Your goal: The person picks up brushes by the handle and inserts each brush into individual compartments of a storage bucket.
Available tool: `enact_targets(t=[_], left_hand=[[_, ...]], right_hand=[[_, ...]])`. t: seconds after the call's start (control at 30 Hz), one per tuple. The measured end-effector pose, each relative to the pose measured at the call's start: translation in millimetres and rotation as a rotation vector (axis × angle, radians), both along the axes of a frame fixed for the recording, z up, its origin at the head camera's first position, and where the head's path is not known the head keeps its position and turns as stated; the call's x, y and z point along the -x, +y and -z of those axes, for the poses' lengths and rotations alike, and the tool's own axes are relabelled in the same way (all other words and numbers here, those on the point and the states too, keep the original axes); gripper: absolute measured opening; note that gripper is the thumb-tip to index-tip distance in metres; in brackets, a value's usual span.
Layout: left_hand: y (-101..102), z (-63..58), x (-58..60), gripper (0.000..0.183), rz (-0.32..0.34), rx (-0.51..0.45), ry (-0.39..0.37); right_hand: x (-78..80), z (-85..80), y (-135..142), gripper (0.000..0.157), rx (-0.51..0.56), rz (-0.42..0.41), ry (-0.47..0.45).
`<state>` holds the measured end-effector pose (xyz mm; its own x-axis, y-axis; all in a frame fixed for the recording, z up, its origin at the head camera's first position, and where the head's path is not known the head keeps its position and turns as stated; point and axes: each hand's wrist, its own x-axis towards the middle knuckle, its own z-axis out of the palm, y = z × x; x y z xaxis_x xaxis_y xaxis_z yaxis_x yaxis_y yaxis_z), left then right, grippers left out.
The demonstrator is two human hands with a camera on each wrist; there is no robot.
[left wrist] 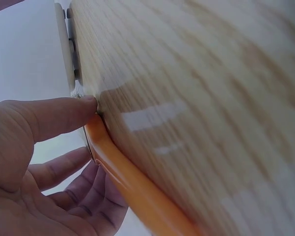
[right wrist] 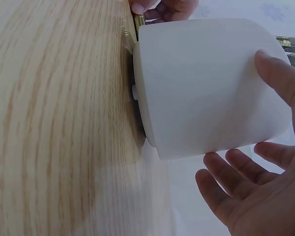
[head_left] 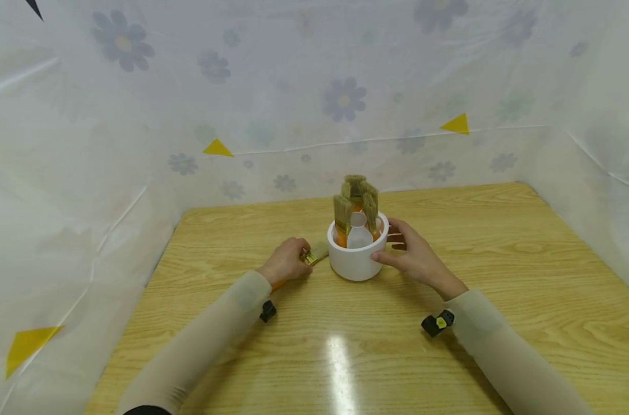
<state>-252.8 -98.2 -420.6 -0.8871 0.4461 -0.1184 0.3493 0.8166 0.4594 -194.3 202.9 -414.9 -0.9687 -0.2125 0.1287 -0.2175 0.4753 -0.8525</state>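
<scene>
A white round holder [head_left: 357,265] stands upright on the table, with several paintbrushes [head_left: 342,213] in it, bristles up. From its right side my right hand [head_left: 414,253] grips it, thumb on the near wall and fingers round the far side. My left hand [head_left: 288,260] pinches another paintbrush [left wrist: 137,191] near its brass-coloured ferrule, just left of the holder. That brush lies low along the tabletop; its pale bristles [head_left: 321,249] point toward the holder. In the right wrist view, small feet show under the holder [right wrist: 211,88]; its inside is hidden there.
The wood-grain table [head_left: 449,369] reaches back to a pale flower-patterned sheet [head_left: 272,115], which also rises at both sides. Yellow tape pieces [head_left: 218,148] are stuck on the sheet. Black wrist cameras [head_left: 437,323] hang under both sleeves.
</scene>
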Motion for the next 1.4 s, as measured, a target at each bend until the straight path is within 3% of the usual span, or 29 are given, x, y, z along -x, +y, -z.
enact_targets(t=[1.03, 1.4], left_hand=[[-4.4, 1.8, -2.3, 0.042, 0.014, -0.034, 0.015], [-9.0, 4.6, -2.3, 0.043, -0.031, -0.059, 0.044]], right_hand=[[-1.4, -1.0, -1.1, 0.092, -0.002, -0.001, 0.001], [-3.3, -3.0, -1.3, 0.091, -0.017, 0.005, 0.014]])
